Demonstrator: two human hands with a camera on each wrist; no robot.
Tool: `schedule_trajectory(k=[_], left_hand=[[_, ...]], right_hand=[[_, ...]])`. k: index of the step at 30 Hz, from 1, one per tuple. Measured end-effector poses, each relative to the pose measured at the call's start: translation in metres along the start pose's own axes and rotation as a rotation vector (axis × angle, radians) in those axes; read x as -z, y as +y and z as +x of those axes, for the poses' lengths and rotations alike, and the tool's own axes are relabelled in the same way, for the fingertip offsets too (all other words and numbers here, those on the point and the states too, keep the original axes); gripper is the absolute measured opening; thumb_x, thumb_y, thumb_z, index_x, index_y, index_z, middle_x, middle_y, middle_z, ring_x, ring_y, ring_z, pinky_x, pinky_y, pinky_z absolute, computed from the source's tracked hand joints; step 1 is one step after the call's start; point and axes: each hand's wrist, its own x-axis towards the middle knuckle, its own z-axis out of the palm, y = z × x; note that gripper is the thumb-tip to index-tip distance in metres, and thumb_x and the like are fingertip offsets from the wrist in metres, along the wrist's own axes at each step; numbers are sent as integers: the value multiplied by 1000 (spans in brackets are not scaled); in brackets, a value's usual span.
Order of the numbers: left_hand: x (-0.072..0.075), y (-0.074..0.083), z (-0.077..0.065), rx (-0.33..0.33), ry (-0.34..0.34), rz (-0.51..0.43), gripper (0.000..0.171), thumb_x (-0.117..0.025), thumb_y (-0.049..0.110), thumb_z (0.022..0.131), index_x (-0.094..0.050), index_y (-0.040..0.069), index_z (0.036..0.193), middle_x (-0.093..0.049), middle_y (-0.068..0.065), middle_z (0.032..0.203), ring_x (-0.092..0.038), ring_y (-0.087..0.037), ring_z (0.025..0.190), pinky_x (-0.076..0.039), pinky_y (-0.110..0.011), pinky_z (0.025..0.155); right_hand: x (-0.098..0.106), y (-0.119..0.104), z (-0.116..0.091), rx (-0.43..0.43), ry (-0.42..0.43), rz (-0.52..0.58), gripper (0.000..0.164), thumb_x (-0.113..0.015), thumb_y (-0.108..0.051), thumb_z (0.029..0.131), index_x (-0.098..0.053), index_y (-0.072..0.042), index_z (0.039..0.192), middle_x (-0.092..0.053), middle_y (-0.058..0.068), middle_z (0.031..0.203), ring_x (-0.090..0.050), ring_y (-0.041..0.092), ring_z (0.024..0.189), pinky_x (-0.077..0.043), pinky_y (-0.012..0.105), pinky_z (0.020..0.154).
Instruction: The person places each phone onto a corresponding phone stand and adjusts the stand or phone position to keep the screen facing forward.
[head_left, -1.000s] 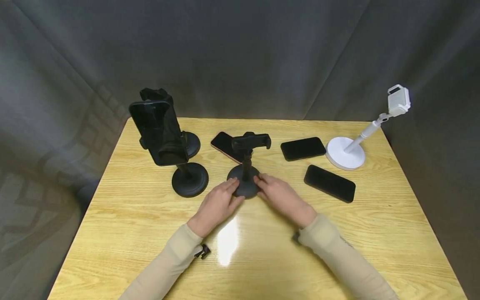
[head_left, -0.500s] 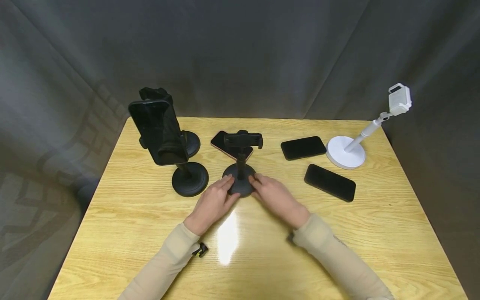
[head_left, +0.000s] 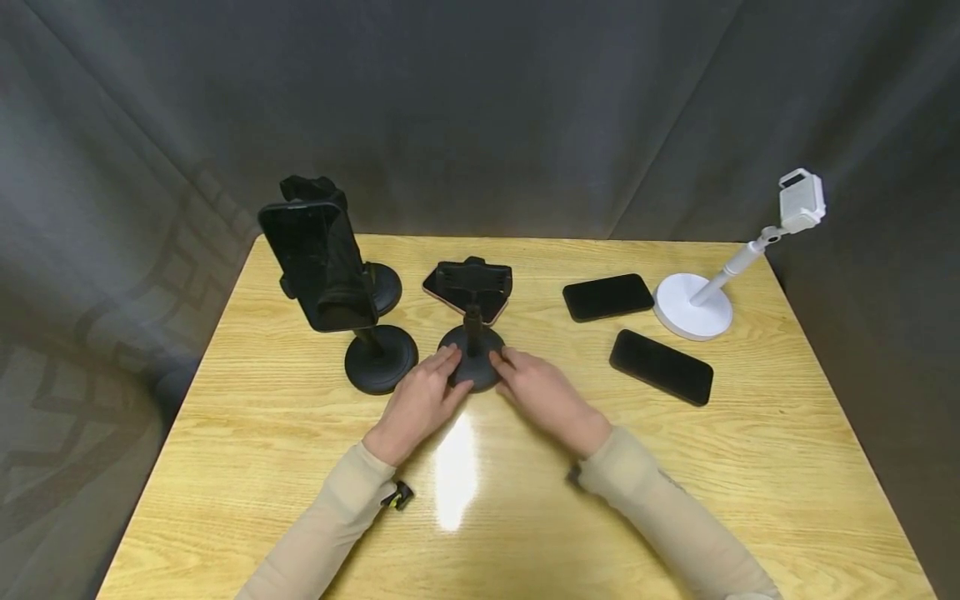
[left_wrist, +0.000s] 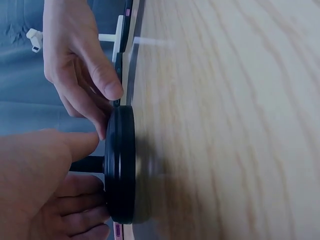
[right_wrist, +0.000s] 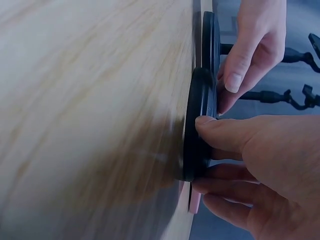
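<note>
The fingers of both hands are bent, with only a small space between thumb and fingers, and grip the rim of one round black base [head_left: 476,367]. The left hand [head_left: 420,400] has it from the left, the right hand [head_left: 546,397] from the right, each thumb toward the near side. The wrist views don't settle whether the underside meets the table [head_left: 525,517] all round.

The base belongs to the middle black stand, upright between the hands near the centre of the table. I judge the base stiff and likely the heaviest part, its smooth rim a little slippery; two opposed grips low down look the right hold. The thin neck [head_left: 472,323] and the clamp head [head_left: 474,277] probably swivel, so they make poorer handles.

Just beyond, a pink-edged phone [head_left: 491,310] lies flat, partly hidden by the clamp head; its glass would be the fragile thing to knock.

As for holders, the front left stand [head_left: 381,360] carries an upright, tilted black phone [head_left: 322,268] in its clamp; another black stand [head_left: 386,287] is just behind. Well to the right, two dark phones, an upper one [head_left: 607,297] and a lower one [head_left: 662,367], lie near a white stand [head_left: 692,307].
</note>
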Motion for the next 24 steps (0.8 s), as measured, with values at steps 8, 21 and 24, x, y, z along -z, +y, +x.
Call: schedule_trajectory(k=[8,21,24], left_hand=[[-2,0,3,15,22,13,50,-75,26,97,-66,-8,131,-64,-24,137,-63,-38,126,-54,-47,103],[-2,0,5,31,40,11,49,-75,26,97,-66,-9,130,-64,-24,136,-62,-37,127,-54,-47,104],[-2,-1,6,33,43,15,49,-76,26,96,-67,-8,130,-64,-24,136,-63,-37,127,-54,-47,104]], right_hand=[[0,-2,3,-3,3,-8,47,-72,-19,98,-63,6,136,-63,23,131,-67,35,115,-56,44,100],[-2,-2,7,-32,-11,-13,48,-69,-21,101,-60,4,140,-61,25,138,-64,37,123,-53,46,105],[-2,-2,8,-32,-14,-7,48,-69,-20,101,-59,4,141,-61,25,138,-64,37,123,-53,46,105]])
